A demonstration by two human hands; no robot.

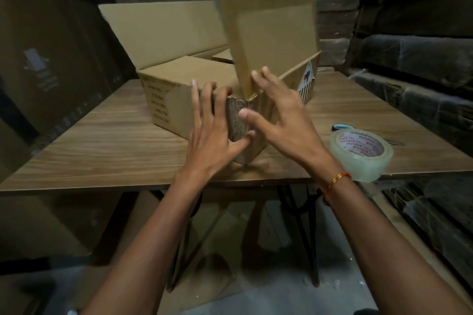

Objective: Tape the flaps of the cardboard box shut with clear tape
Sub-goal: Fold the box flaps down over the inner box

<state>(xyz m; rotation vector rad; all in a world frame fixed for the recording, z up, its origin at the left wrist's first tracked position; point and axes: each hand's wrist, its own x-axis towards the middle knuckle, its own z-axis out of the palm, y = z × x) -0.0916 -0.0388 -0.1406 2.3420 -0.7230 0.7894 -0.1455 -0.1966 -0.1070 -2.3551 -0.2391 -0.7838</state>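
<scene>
A brown cardboard box (169,100) stands on the wooden table (102,146), its near corner turned toward me. Its far long flap (158,30) stands up at the back, and a small end flap (189,66) is folded down. The near right flap (276,33) stands raised and tilted. My left hand (215,125) rests spread on the box's near corner, fingers over the top edge and thumb against the side. With straight fingers, my right hand (279,120) touches the base of the raised flap. A roll of clear tape (361,158) lies at the table's right front edge.
Scissors with a blue handle (343,127) lie just behind the tape roll. Stacked, plastic-wrapped cardboard (414,59) fills the right side and the back wall. Dark boxes (41,64) stand at the left. The table's front edge runs just below my wrists.
</scene>
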